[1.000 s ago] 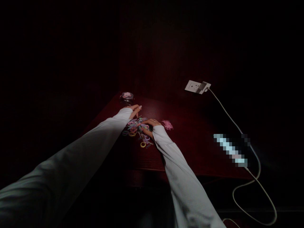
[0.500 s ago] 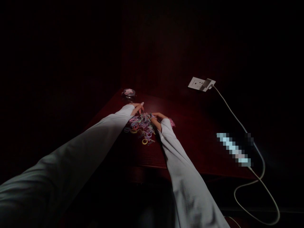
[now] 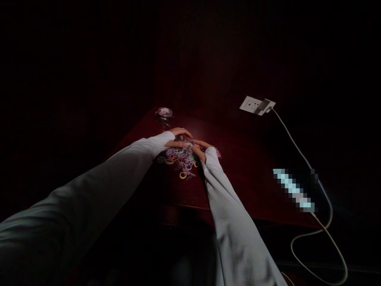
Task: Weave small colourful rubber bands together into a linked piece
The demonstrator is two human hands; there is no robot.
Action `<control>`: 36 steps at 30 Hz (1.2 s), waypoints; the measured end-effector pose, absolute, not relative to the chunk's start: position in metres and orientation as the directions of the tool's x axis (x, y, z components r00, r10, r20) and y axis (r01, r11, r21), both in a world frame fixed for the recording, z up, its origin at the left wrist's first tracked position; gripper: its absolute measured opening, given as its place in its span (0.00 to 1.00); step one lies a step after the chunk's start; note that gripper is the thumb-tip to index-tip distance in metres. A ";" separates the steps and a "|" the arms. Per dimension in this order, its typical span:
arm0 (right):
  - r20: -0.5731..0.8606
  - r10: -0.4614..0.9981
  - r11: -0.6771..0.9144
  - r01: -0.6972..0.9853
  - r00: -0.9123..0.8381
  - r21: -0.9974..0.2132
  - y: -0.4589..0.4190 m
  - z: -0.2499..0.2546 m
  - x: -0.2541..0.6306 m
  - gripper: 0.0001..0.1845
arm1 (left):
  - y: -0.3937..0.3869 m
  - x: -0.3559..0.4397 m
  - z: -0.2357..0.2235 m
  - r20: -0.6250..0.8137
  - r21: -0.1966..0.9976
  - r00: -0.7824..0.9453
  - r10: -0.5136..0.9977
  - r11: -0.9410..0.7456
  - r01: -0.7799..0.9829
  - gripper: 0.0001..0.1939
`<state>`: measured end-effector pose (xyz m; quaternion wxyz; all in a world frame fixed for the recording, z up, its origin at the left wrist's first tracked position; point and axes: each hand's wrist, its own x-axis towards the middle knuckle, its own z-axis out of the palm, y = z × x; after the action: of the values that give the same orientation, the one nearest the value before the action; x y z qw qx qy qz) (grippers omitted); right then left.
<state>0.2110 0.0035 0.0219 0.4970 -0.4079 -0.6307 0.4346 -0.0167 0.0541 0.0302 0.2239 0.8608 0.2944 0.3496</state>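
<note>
A loose pile of small coloured hair ties (image 3: 185,159), with what look like hair clips among them, lies on the dark red table. My left hand (image 3: 179,135) reaches over the far left of the pile, fingers curved around and thumb below, closed about a clump of the hair ties. From the right, my right hand (image 3: 200,147) meets it with bent fingers and thumb around the same clump. Fingertips of both hands are partly hidden by the clump and the dim light. A yellow hair tie (image 3: 182,175) lies at the pile's near edge.
A clear round jar (image 3: 164,116) with pink things at its top stands at the table's far left. Pink items (image 3: 218,153) lie beyond my right wrist. A wall socket (image 3: 253,105) holds a charger, whose white cable (image 3: 297,145) runs to a blurred-out device (image 3: 293,190) at right.
My left hand has moved right and turned from above the pile to close around hair ties. Both hands are now together at the clump. The whole view has shifted slightly.
</note>
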 end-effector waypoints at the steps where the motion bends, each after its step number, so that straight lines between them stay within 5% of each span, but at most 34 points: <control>1: 0.265 0.947 0.279 0.060 -0.180 -0.958 0.005 0.021 0.211 0.28 | 0.053 -0.017 0.030 0.469 0.576 0.591 0.657 -0.735 0.359 0.32; 9: 0.295 0.941 0.307 0.052 -0.166 -0.950 0.009 0.016 0.213 0.28 | 0.057 -0.014 0.025 0.496 0.524 0.598 0.629 -0.767 0.371 0.23; 23: 0.365 0.916 0.391 0.169 -0.164 -0.905 0.010 0.019 0.216 0.27 | 0.053 -0.014 0.030 0.544 0.609 0.471 0.694 -0.713 0.347 0.11; 29: 0.365 0.931 0.358 0.186 0.007 -0.915 0.008 0.026 0.212 0.32 | 0.049 -0.011 0.033 0.523 0.664 0.421 0.741 -0.664 0.343 0.15; 36: 0.324 0.906 0.295 0.142 0.273 -0.945 0.020 0.032 0.224 0.39 | 0.051 -0.014 0.031 0.546 0.527 0.523 0.654 -0.754 0.392 0.17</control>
<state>0.2240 0.0202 0.0322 0.6165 -0.5065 -0.5172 0.3097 -0.0138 0.0507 0.0313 0.1720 0.8556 0.3057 0.3806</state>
